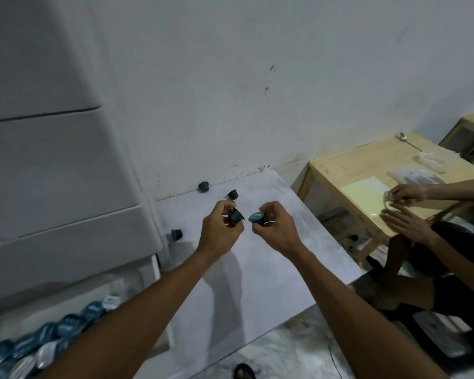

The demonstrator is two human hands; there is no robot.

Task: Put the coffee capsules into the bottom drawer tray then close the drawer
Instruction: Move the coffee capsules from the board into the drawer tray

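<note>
My left hand [219, 228] grips a dark coffee capsule [236, 216] above the grey table [257, 269]. Close beside it my right hand [275, 225] holds another capsule [257, 217] with its blue foil lid showing. Three more dark capsules lie on the table: one by the wall [203, 186], one just beyond my hands [233, 194], one near the drawer unit [175, 234]. The open bottom drawer tray [115, 289] at lower left holds several blue and silver capsules [66, 325], partly hidden by my left forearm.
A grey drawer unit [52, 187] fills the left side, its upper drawers shut. A white wall stands behind the table. At right, another person's hands [405, 206] work at a wooden table [367, 165] with a spoon and plastic bags.
</note>
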